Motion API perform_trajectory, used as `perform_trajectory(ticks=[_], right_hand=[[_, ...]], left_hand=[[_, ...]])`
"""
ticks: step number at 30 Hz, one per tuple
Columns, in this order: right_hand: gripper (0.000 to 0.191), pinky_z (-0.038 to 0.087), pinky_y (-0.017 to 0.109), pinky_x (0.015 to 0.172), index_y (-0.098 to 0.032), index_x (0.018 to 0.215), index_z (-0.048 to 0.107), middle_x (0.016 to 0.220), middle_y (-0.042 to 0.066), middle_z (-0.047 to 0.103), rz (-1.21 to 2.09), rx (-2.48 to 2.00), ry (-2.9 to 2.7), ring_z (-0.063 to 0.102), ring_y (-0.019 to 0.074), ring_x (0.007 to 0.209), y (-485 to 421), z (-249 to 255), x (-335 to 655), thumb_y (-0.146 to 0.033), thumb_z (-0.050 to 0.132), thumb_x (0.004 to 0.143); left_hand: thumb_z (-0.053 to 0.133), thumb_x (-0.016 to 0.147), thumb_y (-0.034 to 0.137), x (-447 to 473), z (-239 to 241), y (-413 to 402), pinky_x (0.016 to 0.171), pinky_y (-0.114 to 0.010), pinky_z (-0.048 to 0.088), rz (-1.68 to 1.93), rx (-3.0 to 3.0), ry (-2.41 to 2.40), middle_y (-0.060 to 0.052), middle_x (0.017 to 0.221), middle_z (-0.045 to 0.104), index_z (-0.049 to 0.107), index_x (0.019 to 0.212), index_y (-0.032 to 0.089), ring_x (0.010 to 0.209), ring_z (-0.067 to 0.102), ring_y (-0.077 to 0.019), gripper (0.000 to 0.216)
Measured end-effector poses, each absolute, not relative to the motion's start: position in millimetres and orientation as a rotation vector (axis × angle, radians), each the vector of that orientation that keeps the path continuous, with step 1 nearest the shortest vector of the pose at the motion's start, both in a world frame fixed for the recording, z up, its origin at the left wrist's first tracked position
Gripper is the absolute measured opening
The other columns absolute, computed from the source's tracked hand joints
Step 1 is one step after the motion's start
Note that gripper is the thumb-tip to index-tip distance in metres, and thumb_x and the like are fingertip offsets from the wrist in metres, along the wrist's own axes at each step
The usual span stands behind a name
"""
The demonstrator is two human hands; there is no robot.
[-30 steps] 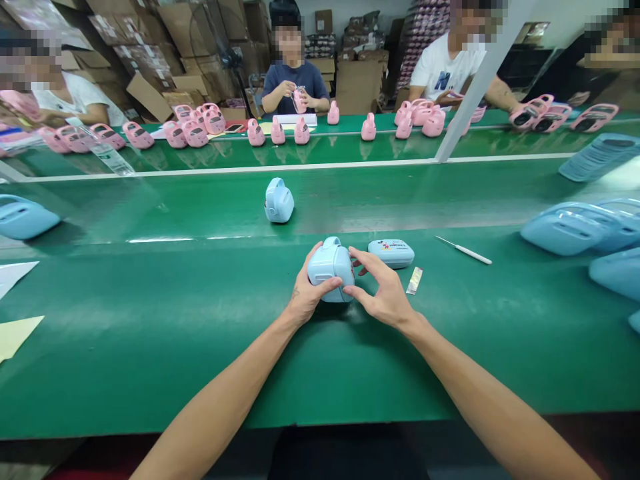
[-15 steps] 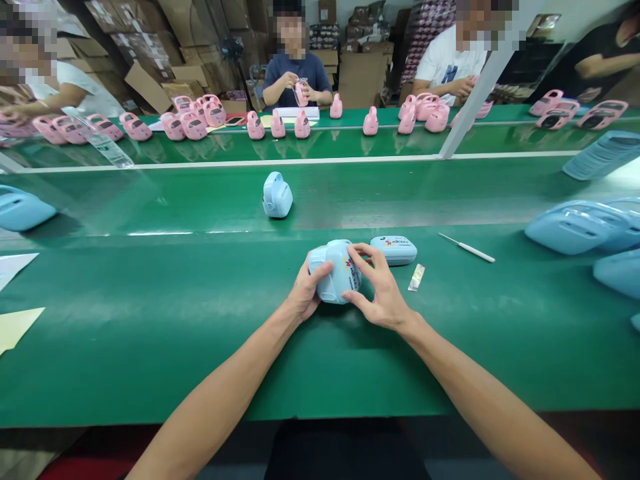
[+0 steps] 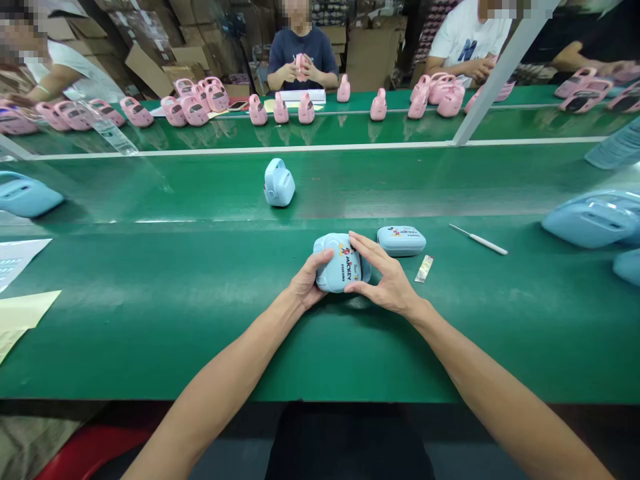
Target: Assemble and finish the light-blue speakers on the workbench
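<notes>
Between my two hands is a light blue plastic housing point(image 3: 345, 267) with a printed cartoon and the word "MICKEY" turned up toward me. My left hand point(image 3: 309, 279) grips its left side, thumb lying across the top. On the right side, my right hand point(image 3: 383, 277) closes on the housing with fingers at the far edge and thumb at the near edge. Just behind my right hand lies a similar printed light blue panel point(image 3: 401, 241). A small pale sachet or strip point(image 3: 424, 269) rests to the right of that hand.
A thin tool with a white handle point(image 3: 487, 244) lies to the right. One blue handled case point(image 3: 279, 183) stands farther back; more blue cases point(image 3: 593, 219) sit at right. Papers point(image 3: 27, 310) lie at left. Across the green bench point(image 3: 200, 333), co-workers handle pink cases point(image 3: 379, 105).
The housing has turned in my hands so its printed face now shows more fully. My right fingers have straightened along its far edge. The whole view has shifted slightly.
</notes>
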State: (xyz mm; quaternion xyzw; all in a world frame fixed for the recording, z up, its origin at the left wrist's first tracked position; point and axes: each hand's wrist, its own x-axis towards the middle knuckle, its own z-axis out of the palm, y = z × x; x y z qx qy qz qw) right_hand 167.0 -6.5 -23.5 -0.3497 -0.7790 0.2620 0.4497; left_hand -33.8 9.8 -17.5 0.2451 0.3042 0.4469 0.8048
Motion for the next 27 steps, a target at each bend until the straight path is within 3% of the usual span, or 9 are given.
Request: perform_trajectory(ticks=[4,8,11,17,22,27], right_hand=[[0.115,0.033,0.063,0.133,-0.030,0.173,0.025,0.175,0.012,0.039,0.548,-0.754,-1.860,0.038,0.0395,0.162,-9,-20,169,-0.061,0.086,0.081],[0.105,0.034,0.063,0.133,-0.033,0.173,0.026,0.175,0.010,0.040,0.469,-0.714,-1.839,0.038,0.0393,0.162,-11,-14,174,-0.061,0.080,0.088],[0.101,0.038,0.062,0.131,-0.033,0.173,0.027,0.174,0.010,0.043,0.451,-0.693,-1.878,0.042,0.0388,0.159,-11,-11,174,-0.061,0.078,0.089],[0.111,0.035,0.065,0.131,-0.034,0.174,0.023,0.178,0.014,0.034,0.291,-0.652,-2.071,0.038,0.0405,0.162,-10,-13,167,-0.066,0.082,0.085],[0.110,0.043,0.064,0.127,-0.032,0.174,0.022,0.174,0.018,0.039,0.273,-0.652,-2.136,0.042,0.0397,0.159,-9,-17,167,-0.059,0.084,0.086],[0.109,0.051,0.062,0.120,-0.033,0.172,0.028,0.168,0.018,0.050,0.262,-0.663,-2.134,0.054,0.0395,0.151,-6,-15,173,-0.052,0.088,0.084]], left_hand=[[0.095,0.065,0.049,-41,-16,9,0.118,-0.059,0.050,0.936,0.497,0.561,-0.012,0.117,0.082,0.072,0.120,0.016,0.126,0.071,-0.0393,0.068],[0.095,0.056,0.060,-48,-8,7,0.115,-0.066,0.049,0.877,0.595,0.463,-0.018,0.130,0.077,0.069,0.130,0.014,0.138,0.062,-0.0492,0.091],[0.094,0.054,0.062,-51,-3,7,0.114,-0.066,0.049,0.874,0.635,0.448,-0.021,0.135,0.075,0.066,0.135,0.013,0.139,0.059,-0.0510,0.099],[0.097,0.060,0.045,-42,-7,9,0.107,-0.052,0.055,0.937,0.652,0.579,-0.006,0.124,0.078,0.061,0.144,0.029,0.119,0.072,-0.0349,0.093],[0.099,0.062,0.041,-31,-10,6,0.092,-0.040,0.058,0.981,0.708,0.691,-0.006,0.115,0.078,0.069,0.131,0.024,0.099,0.073,-0.0260,0.077],[0.105,0.052,0.038,-30,-5,4,0.096,-0.039,0.055,1.040,0.739,0.801,-0.006,0.117,0.076,0.068,0.127,0.023,0.105,0.071,-0.0258,0.084]])
